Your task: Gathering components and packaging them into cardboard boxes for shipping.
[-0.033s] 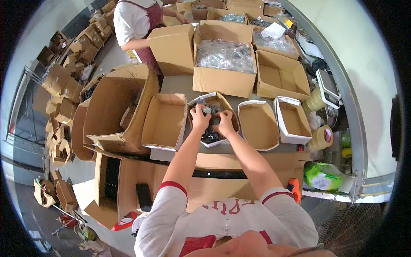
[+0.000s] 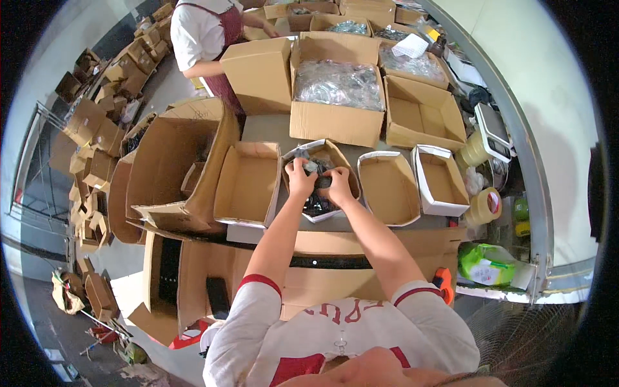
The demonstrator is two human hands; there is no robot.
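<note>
On the surface [image 2: 264, 129], 4 trays [image 2: 387, 193] stand in a row. The hands [image 2: 300, 179] are inside the 2nd from the left, among packets [image 2: 317, 205]. Left of the row stands a large carton [image 2: 161, 155]; behind the row, a box [image 2: 335, 122] holding bags [image 2: 338, 84]; right of it, tape rolls [image 2: 480, 208].

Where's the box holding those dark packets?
In the head view, the packet box sits near the centre, the left hand and right hand inside, between a shallow box on its left and another on its right.
</note>
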